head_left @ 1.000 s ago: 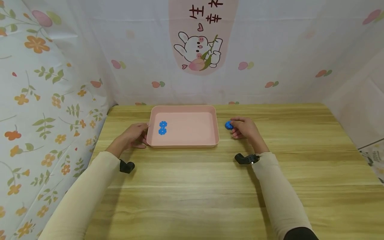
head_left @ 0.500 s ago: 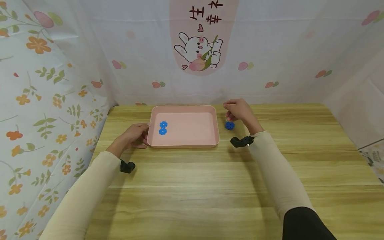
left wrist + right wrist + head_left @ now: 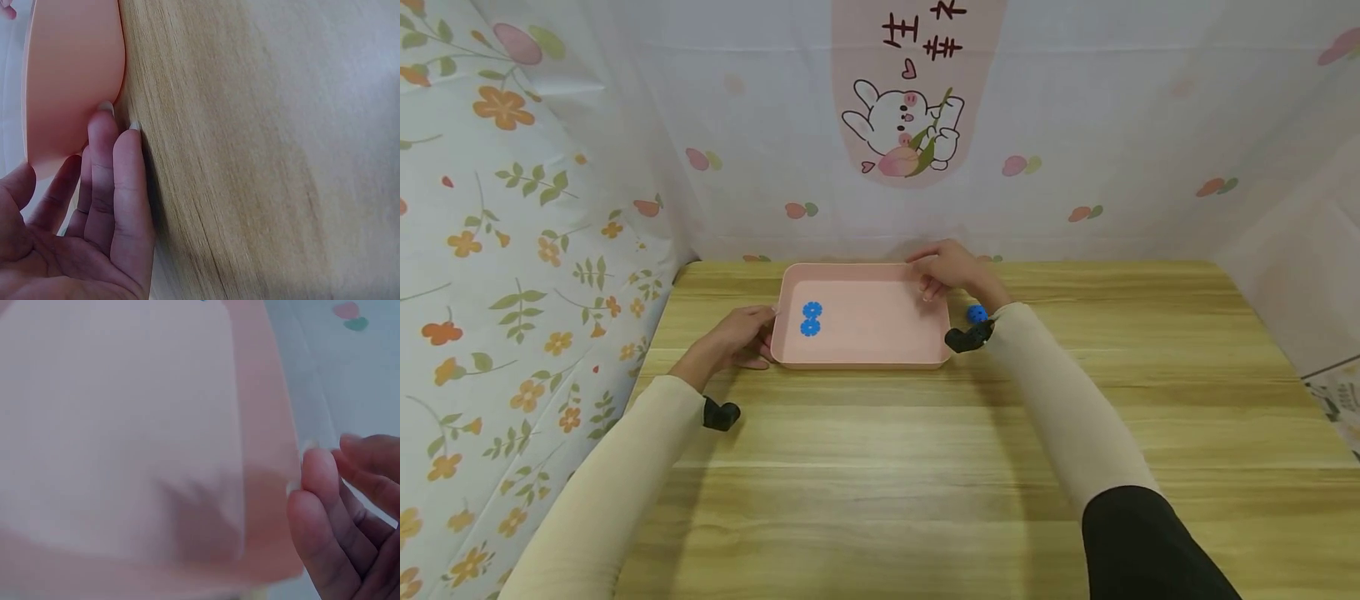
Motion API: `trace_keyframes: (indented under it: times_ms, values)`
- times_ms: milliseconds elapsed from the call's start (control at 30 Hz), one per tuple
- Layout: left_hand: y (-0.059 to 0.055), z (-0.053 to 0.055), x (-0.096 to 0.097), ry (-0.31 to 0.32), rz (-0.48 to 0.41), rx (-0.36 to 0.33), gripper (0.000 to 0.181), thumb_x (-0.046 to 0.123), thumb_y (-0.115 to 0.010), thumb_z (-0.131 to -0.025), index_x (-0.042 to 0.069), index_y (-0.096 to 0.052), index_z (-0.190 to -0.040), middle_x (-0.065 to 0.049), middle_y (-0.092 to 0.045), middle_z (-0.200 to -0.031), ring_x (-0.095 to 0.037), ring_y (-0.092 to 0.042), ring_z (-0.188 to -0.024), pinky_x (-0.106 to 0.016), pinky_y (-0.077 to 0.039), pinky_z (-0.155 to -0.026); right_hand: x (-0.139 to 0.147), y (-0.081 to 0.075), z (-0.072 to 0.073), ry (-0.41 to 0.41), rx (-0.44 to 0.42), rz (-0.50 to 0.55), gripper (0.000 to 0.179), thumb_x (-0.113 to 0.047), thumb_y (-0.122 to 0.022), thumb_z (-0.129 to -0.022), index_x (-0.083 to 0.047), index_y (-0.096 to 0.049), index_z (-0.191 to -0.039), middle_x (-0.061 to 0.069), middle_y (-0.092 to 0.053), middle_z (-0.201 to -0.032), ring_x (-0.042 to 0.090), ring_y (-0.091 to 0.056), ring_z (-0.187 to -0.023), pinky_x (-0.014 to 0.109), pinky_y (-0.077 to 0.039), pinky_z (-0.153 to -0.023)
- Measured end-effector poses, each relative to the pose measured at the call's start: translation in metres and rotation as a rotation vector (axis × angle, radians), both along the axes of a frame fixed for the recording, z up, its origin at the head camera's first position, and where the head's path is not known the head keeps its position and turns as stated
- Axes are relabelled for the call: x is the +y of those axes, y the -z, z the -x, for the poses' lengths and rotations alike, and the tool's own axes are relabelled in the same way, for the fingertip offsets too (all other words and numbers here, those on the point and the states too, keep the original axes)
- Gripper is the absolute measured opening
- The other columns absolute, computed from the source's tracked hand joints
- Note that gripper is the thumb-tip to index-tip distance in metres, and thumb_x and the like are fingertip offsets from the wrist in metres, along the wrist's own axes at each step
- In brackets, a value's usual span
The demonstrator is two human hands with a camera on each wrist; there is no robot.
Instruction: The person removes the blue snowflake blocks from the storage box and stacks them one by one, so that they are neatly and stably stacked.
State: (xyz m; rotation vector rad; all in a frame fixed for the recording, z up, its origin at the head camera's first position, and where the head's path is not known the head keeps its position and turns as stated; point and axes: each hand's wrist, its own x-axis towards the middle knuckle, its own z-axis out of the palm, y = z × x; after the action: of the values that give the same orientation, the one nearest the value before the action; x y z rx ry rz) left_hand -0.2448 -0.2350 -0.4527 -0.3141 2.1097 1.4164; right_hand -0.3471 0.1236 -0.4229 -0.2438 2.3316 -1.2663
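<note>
A shallow pink tray (image 3: 872,329) lies on the wooden table in the head view. Two flat blue flower-shaped discs (image 3: 810,327) lie in its left part, one just behind the other. My left hand (image 3: 740,337) is at the tray's left end; in the left wrist view its extended fingers touch the outer wall and the thumb meets the rim. Over the tray's back right corner is my right hand (image 3: 949,268), fingers loosely bent and nothing held. A round blue piece (image 3: 977,313) sits on the table right of the tray, partly hidden by the right wrist.
The wooden table (image 3: 865,467) extends in front of the tray and to its right. A printed white cloth (image 3: 737,125) hangs right behind the table, and a floral one (image 3: 535,292) along the left. Each wrist wears a black camera mount (image 3: 970,336).
My right hand has let go of the blue piece beside the tray, risen away from it and moved left over the tray's back right corner. The left hand has stayed at the left end.
</note>
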Motion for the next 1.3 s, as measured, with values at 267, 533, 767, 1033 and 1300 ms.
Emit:
trace_keyframes:
  times_ms: [267,533,767,1033,1300]
  values:
    - [0.001,-0.001,-0.002,-0.006,-0.002,0.006,0.048,0.045,-0.033,-0.105,0.004,-0.05,-0.123,-0.005,-0.057,-0.085,-0.016,-0.062,-0.071,-0.035,-0.059,-0.067,-0.033,0.008,0.003,-0.118,-0.012,0.015,0.034,-0.021,-0.055,-0.099,-0.012,-0.061,-0.131,0.009,-0.064,-0.067,0.017,-0.064,-0.051,0.04,-0.059,-0.062]
    - [0.002,-0.001,-0.004,-0.01,-0.015,0.004,0.049,0.045,-0.035,-0.105,0.004,-0.049,-0.127,-0.004,-0.057,-0.084,-0.016,-0.063,-0.07,-0.035,-0.059,-0.067,-0.063,0.014,0.003,-0.179,-0.058,0.003,0.034,-0.023,-0.055,-0.098,-0.016,-0.062,-0.131,0.009,-0.064,-0.073,0.017,-0.065,-0.056,0.035,-0.059,-0.063]
    - [0.003,0.0,-0.003,-0.002,-0.028,-0.002,0.052,0.048,-0.035,-0.104,0.005,-0.049,-0.129,-0.005,-0.058,-0.086,-0.016,-0.064,-0.072,-0.036,-0.058,-0.069,-0.079,0.018,0.003,-0.246,-0.157,0.041,0.036,-0.026,-0.055,-0.1,-0.018,-0.057,-0.135,0.012,-0.065,-0.078,0.024,-0.069,-0.064,0.037,-0.059,-0.069]
    - [0.002,0.001,-0.003,-0.005,-0.019,-0.006,0.049,0.047,-0.034,-0.104,0.006,-0.05,-0.126,-0.005,-0.058,-0.085,-0.017,-0.063,-0.072,-0.035,-0.058,-0.068,-0.103,0.03,-0.003,-0.294,-0.16,0.01,0.042,-0.022,-0.058,-0.098,-0.017,-0.052,-0.14,0.011,-0.064,-0.075,0.024,-0.069,-0.061,0.037,-0.059,-0.065]
    - [0.003,0.002,-0.003,0.0,-0.007,0.005,0.047,0.044,-0.034,-0.105,0.007,-0.049,-0.129,-0.006,-0.057,-0.083,-0.017,-0.062,-0.07,-0.036,-0.059,-0.067,-0.123,0.037,-0.012,-0.368,-0.167,-0.021,0.047,-0.017,-0.058,-0.098,-0.019,-0.047,-0.144,0.01,-0.064,-0.069,0.021,-0.068,-0.057,0.036,-0.059,-0.06]
